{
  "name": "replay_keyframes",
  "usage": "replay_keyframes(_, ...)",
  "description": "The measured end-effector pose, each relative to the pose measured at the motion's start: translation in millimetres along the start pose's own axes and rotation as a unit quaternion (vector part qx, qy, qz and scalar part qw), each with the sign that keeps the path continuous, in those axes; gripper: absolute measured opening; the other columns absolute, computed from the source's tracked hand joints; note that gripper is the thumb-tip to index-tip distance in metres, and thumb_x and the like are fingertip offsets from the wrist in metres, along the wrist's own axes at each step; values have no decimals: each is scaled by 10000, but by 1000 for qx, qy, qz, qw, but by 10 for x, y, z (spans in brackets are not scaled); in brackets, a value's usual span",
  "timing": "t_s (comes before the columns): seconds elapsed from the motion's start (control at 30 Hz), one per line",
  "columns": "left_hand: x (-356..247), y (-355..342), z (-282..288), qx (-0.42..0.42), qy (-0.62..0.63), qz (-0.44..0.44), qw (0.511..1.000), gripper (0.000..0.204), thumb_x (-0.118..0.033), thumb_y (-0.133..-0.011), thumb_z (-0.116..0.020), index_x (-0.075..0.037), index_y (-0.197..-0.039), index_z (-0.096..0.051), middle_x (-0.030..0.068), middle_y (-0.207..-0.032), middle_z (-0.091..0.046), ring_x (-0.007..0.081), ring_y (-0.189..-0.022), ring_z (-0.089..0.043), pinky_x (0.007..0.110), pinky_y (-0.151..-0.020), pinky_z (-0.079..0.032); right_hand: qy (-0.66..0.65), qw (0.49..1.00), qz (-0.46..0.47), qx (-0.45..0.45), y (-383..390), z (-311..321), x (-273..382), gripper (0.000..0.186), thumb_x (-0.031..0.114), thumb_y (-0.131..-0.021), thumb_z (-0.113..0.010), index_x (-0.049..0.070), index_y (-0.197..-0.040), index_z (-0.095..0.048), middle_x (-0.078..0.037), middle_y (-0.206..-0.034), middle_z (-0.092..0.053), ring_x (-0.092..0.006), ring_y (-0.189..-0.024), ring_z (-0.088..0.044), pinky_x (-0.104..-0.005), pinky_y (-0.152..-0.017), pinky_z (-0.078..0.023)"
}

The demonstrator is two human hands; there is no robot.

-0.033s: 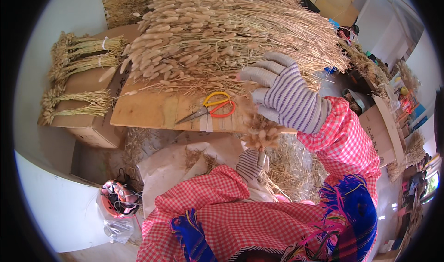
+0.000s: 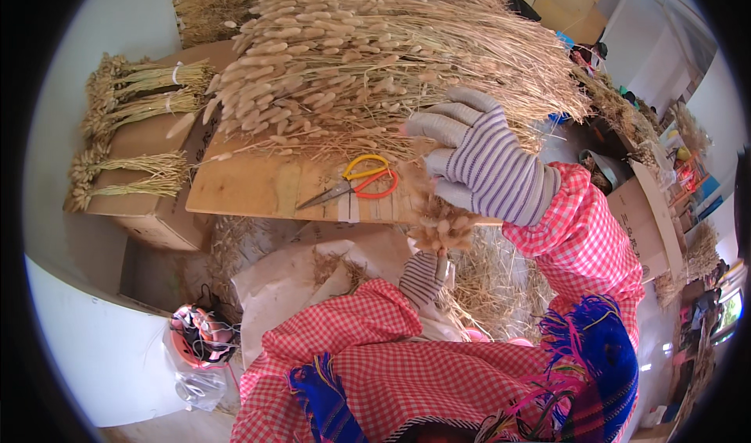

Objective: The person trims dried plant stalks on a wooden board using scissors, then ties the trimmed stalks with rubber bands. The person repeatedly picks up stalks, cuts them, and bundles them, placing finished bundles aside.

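Tied bundles (image 2: 152,78), dried grass: at 10 o'clock, lying on a cardboard box (image 2: 129,204), fluffy heads to the left.

Scissors (image 2: 348,186), one yellow handle, one red: just off centre toward 11 o'clock, flat on the wooden surface (image 2: 250,185), points toward 8 o'clock.

Grass pile (image 2: 360,60), loose: at 12 o'clock, heads left, stalks running right. Probably light; stalks likely stiff but brittle, heads soft and prone to shedding. Best held by the stalks, below the heads.

Small bunch (image 2: 443,228): near centre toward 4 o'clock, heads up, at the near edge of the surface. Likely light and easily crushed; a gentle hold under the heads should suit.

Left hand (image 2: 423,277), striped glove: at 5 o'clock, below the bunch's heads, thumb upward, grip closed around its stalks.

Right hand (image 2: 493,157), striped glove: at 2 o'clock, back upward, fingers bent toward 9 o'clock beside the pile. Whether its grip pinches a stalk cannot be told.
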State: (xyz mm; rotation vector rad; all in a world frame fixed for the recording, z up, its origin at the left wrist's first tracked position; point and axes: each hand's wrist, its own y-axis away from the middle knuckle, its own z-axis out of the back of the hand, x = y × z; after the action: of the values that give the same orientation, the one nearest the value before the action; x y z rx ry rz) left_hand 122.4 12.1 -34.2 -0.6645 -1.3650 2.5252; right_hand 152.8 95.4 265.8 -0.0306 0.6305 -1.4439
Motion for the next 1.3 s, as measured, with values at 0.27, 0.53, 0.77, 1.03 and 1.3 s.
replay_keyframes(0.27,-15,25,-46,-2,8,7,1000,281,-204,-961,-432,50,-912,-543,163,-645,-570,295,-564,-573,400,-500,-467,8,999,-5,30,-37,-34,78,158,280,-743,-665,125,-766,-654,-46,-1160,-632,-264,-1070,-576,-530,-1031,-328)
replay_keyframes(0.53,-15,38,-44,-6,16,14,1000,299,-225,-968,-422,40,-898,-541,162,-633,-567,298,-552,-570,404,-496,-465,90,994,-14,63,-15,17,163,214,256,-737,-658,82,-861,-662,-81,-1143,-620,-284,-1088,-550,-535,-1047,-311)
replay_keyframes(0.77,0,28,-48,-12,22,21,999,316,-244,-974,-413,32,-886,-540,161,-622,-565,301,-542,-568,408,-492,-464,70,992,-101,16,-73,-142,221,164,238,-753,-633,123,-866,-657,-78,-1104,-614,-302,-1089,-544,-536,-1064,-282)
replay_keyframes(1.03,4,80,-98,-19,25,24,999,336,-265,-980,-402,23,-872,-538,160,-610,-562,304,-530,-565,412,-488,-462,81,994,-54,-53,-74,460,159,188,271,-690,-662,130,-778,-574,-91,-1218,-578,-301,-1091,-556,-529,-1035,-315)
replay_keyframes(1.3,4,71,-114,-13,5,14,1000,345,-273,-990,-391,27,-908,-540,167,-646,-579,302,-566,-581,406,-512,-474,172,979,-109,-19,-144,-153,306,349,218,-758,-620,127,-1092,-665,-38,-1143,-614,-223,-1153,-523,-504,-1086,-290)
